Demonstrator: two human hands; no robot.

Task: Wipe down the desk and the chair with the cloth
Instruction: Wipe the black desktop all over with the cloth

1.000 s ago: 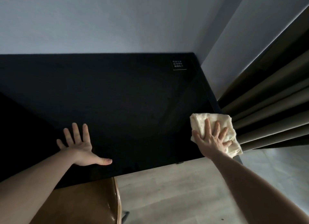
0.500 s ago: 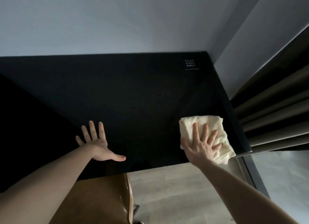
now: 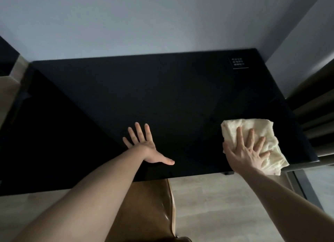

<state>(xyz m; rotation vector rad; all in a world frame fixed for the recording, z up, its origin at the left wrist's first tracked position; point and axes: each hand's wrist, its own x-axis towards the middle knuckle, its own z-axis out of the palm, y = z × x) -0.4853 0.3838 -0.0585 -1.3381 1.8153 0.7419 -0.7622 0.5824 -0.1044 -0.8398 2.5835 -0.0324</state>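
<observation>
Wall (image 3: 144, 21): pale, plain, behind.
Curtain (image 3: 314, 104): dark, pleated, at right.
Floor (image 3: 216, 205): light wood planks.
Label (image 3: 238, 63): small white print, illegible.

label (image 3: 238, 63): print too small to read | chair (image 3: 153, 205): cut off by bottom edge

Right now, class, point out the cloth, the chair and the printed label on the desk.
cream cloth (image 3: 271, 131), head view, bare upper right part.
brown chair (image 3: 153, 205), head view, glossy back.
white printed label (image 3: 237, 63), head view, its text block.
</observation>
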